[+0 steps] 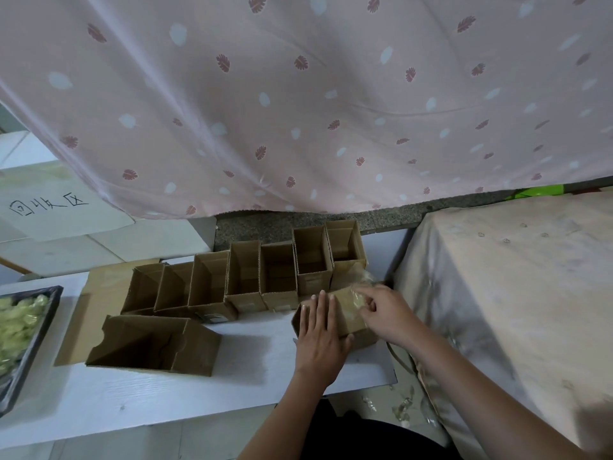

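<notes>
Two hands are working on one small cardboard box (346, 315) that is lying near the right end of the table (232, 386), just in front of the far-edge row. The left hand (320, 340) is pressing flat on the box's top with its fingers straight and spread. Judging by that, it is holding the flaps down and keeping the box from sliding while it is being sealed. The right hand (384, 313) is curling its fingers at the box's far right corner and seems to be pinching a strip of clear tape (363, 287). The strip is glossy and blurred, so where it ends is hard to tell. It is probably being drawn over the seam.

Seven open boxes (243, 273) are standing side by side along the far edge of the table with their mouths up, likely so they can be filled or closed in turn. The rightmost one is sitting just behind the box in hand. A larger open box (149, 343) is resting nearer the front edge towards the left, on a flat sheet of cardboard (106, 280). At the left edge a dark tray (49, 303) is holding pale yellow-green pieces within reach, perhaps the goods for packing. Crumpled tape scraps (401, 406) are lying on the floor beyond the table's right front corner.
</notes>
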### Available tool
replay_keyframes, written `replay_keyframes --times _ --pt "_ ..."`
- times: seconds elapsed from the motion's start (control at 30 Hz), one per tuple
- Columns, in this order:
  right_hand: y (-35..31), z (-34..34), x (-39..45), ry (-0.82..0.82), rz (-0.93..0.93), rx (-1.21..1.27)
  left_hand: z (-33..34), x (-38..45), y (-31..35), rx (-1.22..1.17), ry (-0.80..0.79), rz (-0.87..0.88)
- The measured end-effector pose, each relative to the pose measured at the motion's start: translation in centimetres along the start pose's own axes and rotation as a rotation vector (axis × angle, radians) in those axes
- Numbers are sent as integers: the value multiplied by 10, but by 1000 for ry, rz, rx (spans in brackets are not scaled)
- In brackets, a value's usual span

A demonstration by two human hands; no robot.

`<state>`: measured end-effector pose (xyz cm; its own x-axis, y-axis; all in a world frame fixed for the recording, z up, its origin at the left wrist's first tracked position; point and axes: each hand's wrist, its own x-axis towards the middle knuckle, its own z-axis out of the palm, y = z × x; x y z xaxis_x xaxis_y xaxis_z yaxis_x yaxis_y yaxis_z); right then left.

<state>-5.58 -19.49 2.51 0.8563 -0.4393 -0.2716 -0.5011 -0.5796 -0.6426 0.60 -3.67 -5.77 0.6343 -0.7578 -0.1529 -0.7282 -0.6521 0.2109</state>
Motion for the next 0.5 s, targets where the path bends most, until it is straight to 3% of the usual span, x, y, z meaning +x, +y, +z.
replay_keyframes --times 0.5 --pt "9 -4 1 103 56 40 5 8 -20 95 -6 88"
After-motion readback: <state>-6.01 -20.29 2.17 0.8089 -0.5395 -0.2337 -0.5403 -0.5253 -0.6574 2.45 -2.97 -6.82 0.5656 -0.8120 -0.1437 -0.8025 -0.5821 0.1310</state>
